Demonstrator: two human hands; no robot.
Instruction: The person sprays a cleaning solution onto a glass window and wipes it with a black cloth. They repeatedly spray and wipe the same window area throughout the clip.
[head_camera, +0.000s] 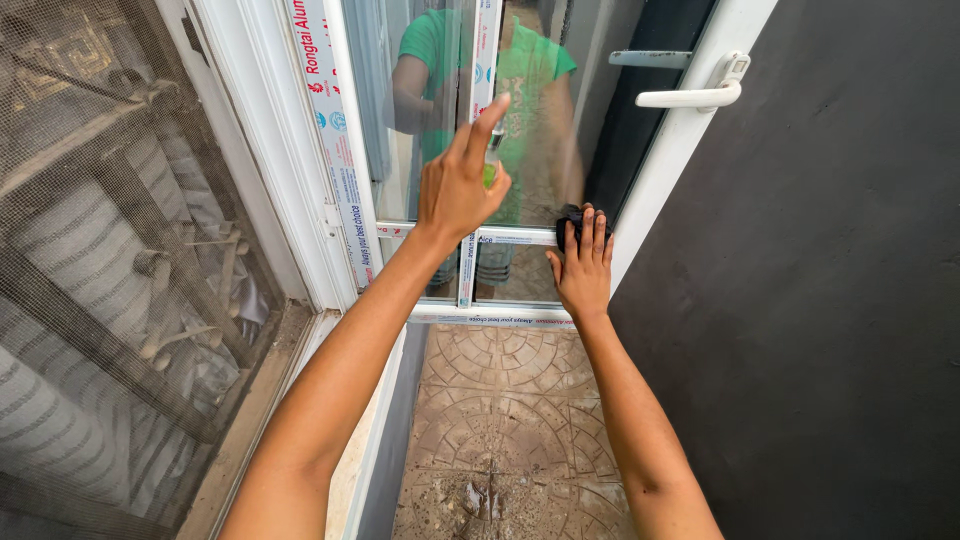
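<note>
A white-framed glass door (690, 150) stands open in front of me, its panes split by white bars. My left hand (462, 180) is raised against the upright bar, forefinger pointing up, closed around a small green-topped bottle (491, 172) that is mostly hidden. My right hand (581, 262) lies flat with fingers spread, pressing a dark cloth (573, 217) onto the horizontal bar at the pane's right edge. The glass mirrors a person in a green shirt.
A white lever handle (692, 96) sticks out of the door's frame at the upper right. A dark grey wall (830, 300) fills the right side. A mesh screen (110, 290) covers the left. Patterned, wet floor tiles (500, 430) lie below.
</note>
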